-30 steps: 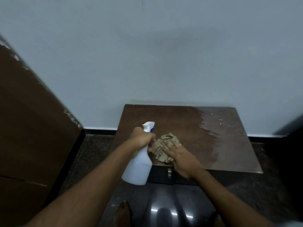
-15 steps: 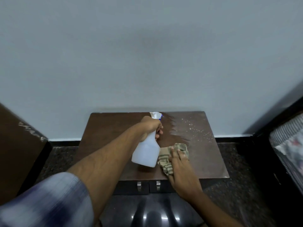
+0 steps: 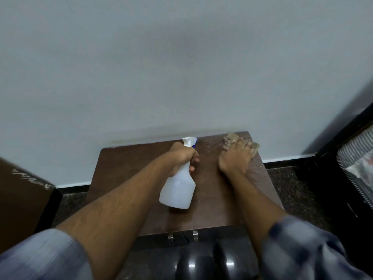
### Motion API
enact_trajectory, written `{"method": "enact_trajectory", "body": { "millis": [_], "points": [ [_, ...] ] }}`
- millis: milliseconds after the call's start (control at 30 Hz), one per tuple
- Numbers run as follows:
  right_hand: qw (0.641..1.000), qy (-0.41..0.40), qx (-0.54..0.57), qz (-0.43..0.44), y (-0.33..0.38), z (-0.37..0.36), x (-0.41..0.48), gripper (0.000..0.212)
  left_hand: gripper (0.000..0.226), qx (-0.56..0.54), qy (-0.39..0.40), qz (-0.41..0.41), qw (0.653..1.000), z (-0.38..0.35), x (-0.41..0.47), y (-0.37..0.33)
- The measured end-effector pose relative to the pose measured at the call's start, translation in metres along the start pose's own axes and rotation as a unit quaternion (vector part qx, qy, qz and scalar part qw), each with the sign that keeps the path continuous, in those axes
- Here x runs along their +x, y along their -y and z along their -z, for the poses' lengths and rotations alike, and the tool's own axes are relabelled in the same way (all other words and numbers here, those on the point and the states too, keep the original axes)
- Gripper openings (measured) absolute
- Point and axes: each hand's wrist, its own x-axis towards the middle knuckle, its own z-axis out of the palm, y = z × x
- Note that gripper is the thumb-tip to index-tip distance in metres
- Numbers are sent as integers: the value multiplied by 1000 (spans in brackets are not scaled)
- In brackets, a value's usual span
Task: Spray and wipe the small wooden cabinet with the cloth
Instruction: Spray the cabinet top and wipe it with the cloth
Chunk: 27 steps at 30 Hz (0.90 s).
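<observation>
Two hands: left hand (image 3: 182,156) grips the spray bottle (image 3: 178,190), right hand (image 3: 235,158) (fingers spread) presses the cloth (image 3: 232,137) on the cabinet (image 3: 125,164).

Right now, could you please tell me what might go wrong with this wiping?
The right hand presses the cloth at the far right corner of the cabinet, so a stroke could slip off the edge or smear the wall. The left hand grips the bottle with its nozzle toward the wall; a squeeze might wet it.
</observation>
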Motion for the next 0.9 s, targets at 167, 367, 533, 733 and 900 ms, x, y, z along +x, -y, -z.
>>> {"method": "enact_trajectory", "body": {
  "millis": [167,367,533,733,900],
  "points": [
    [958,31,-16,286,25,-17,6,59,30,-4,12,-3,1000,2,3,1],
    [961,2,-43,274,46,-22,3,57,30,-16,2,4,1000,8,7,-2],
    [999,-34,22,-22,4,-9,9,74,28,-4,-6,14,1000,19,11,-6],
    [942,55,-22,331,9,-20,4,65,21,35,4,24,999,18,14,-10],
    [985,-7,-47,164,44,-14,19,61,31,18,-16,15,1000,19,13,-4]
  ]
}}
